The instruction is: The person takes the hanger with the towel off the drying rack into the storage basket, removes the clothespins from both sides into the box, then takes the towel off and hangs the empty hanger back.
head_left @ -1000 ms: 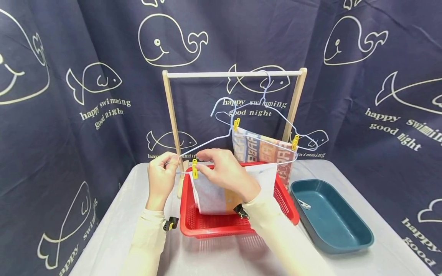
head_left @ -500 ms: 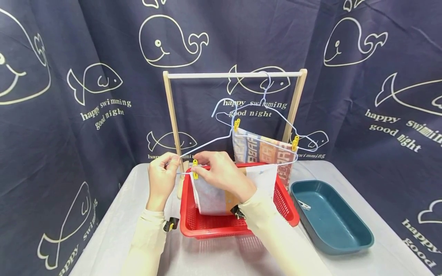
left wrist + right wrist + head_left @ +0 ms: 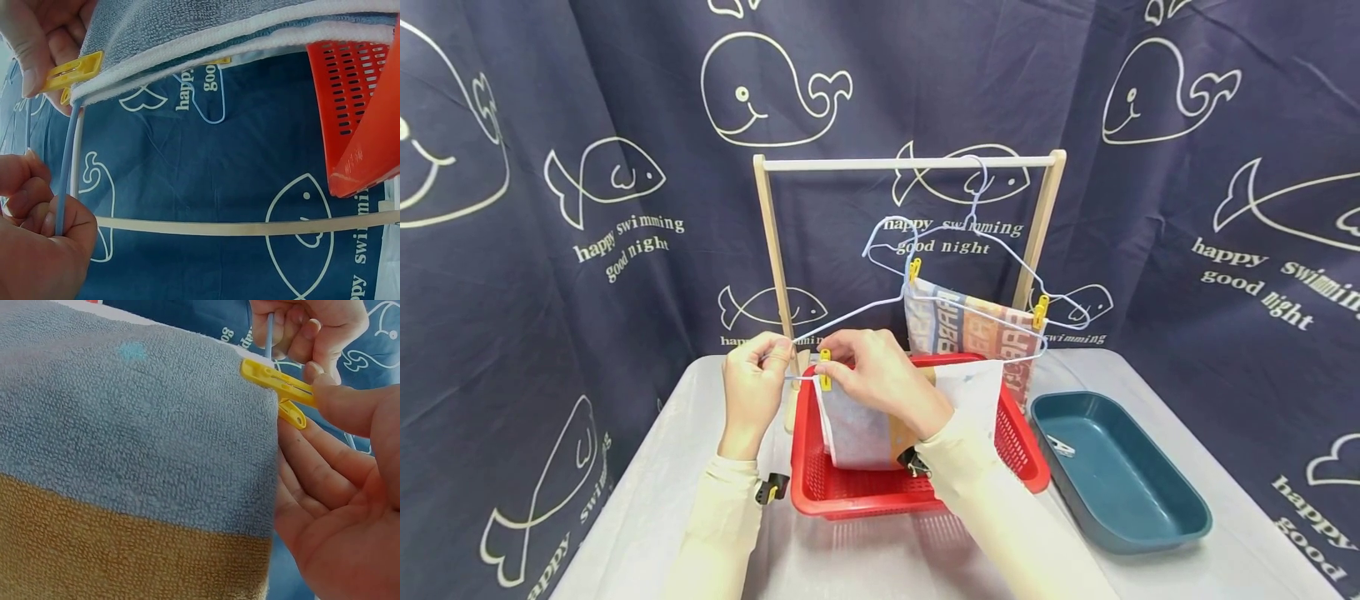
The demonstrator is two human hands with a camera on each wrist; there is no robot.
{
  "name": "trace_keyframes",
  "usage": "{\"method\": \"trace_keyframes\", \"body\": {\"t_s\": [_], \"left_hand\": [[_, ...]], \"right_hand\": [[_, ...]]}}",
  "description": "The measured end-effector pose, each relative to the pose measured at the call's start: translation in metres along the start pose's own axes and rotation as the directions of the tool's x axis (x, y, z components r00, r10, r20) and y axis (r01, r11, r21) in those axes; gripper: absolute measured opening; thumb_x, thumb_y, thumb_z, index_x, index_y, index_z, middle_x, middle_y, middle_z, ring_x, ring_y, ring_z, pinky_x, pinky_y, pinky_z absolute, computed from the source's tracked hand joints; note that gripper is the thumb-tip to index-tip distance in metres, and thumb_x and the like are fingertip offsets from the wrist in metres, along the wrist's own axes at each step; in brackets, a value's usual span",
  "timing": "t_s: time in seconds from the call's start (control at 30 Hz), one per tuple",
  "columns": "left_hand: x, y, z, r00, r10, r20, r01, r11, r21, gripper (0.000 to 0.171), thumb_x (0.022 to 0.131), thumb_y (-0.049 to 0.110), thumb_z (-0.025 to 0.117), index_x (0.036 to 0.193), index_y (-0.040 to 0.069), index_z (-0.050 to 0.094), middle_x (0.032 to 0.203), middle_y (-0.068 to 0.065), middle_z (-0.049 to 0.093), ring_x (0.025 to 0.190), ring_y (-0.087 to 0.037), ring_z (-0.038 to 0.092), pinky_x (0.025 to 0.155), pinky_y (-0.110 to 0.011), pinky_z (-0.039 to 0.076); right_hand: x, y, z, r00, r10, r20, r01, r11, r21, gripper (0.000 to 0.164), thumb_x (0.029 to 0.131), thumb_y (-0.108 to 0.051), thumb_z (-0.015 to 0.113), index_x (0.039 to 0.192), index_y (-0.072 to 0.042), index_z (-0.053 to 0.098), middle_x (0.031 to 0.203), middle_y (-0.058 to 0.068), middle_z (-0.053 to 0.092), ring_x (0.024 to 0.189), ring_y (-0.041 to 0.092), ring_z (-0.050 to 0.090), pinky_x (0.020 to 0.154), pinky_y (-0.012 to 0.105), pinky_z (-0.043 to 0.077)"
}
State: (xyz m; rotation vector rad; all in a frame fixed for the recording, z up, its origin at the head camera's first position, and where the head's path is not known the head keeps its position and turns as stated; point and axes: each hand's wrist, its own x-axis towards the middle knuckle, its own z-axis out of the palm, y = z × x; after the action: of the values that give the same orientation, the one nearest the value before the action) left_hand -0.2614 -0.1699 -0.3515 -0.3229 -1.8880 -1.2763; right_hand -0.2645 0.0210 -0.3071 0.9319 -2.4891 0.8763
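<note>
From where I'm standing, the right hand (image 3: 883, 375) is covering much of the upper edge of the near towel (image 3: 857, 433), and a forearm is hiding part of its lower right side. The far towel (image 3: 973, 327) is losing its bottom to the red basket (image 3: 880, 506), which is also blocking part of the rack (image 3: 910, 163). Both sleeves (image 3: 718, 517) are running out of sight at the bottom. A small white clip (image 3: 1062, 447) is lying in the teal tray (image 3: 1127, 475), too small to make out closely.

The left hand (image 3: 752, 387) is closing its curled fingers around one end of the blue hanger (image 3: 857, 308), beside the towel's corner. The right hand is pinching a yellow clothespin (image 3: 825, 370), its thumb pressing one handle while its fingers are sitting behind the other, partly out of sight. That clothespin is straddling the near towel's left upper corner, where the cloth is draping over the hanger's bottom bar. The near towel is hanging folded above the basket, its grey-blue and tan bands showing up close.
</note>
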Motion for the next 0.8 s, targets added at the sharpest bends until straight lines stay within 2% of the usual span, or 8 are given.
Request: {"method": "trace_keyframes", "body": {"t_s": [0.5,0.8], "left_hand": [[-0.0005,-0.0009,0.0003,1.0,0.006,0.002,-0.006,1.0,0.004,0.02,0.094,0.005,0.068,0.075,0.008,0.074,0.058,0.001,0.049,0.055,-0.012,0.04,0.052,-0.026,0.03],[-0.0006,0.0011,0.0004,1.0,0.001,0.001,-0.001,1.0,0.003,0.021,0.095,0.005,0.068,0.075,0.008,0.073,0.058,0.001,0.049,0.054,-0.012,0.041,0.052,-0.025,0.03]], "right_hand": [[-0.0005,0.0002,0.0037,0.999,0.001,-0.052,-0.001,1.0,-0.003,0.015,0.088,-0.021,0.081,0.1,-0.014,0.078,0.09,-0.005,0.078,0.079,0.005,0.071,0.074,0.025,0.055],[-0.0012,0.0001,0.0042,0.997,0.008,-0.071,-0.008,1.0,0.002,0.016,0.088,-0.021,0.082,0.101,-0.012,0.079,0.091,-0.004,0.078,0.079,0.006,0.071,0.074,0.024,0.055]]}}
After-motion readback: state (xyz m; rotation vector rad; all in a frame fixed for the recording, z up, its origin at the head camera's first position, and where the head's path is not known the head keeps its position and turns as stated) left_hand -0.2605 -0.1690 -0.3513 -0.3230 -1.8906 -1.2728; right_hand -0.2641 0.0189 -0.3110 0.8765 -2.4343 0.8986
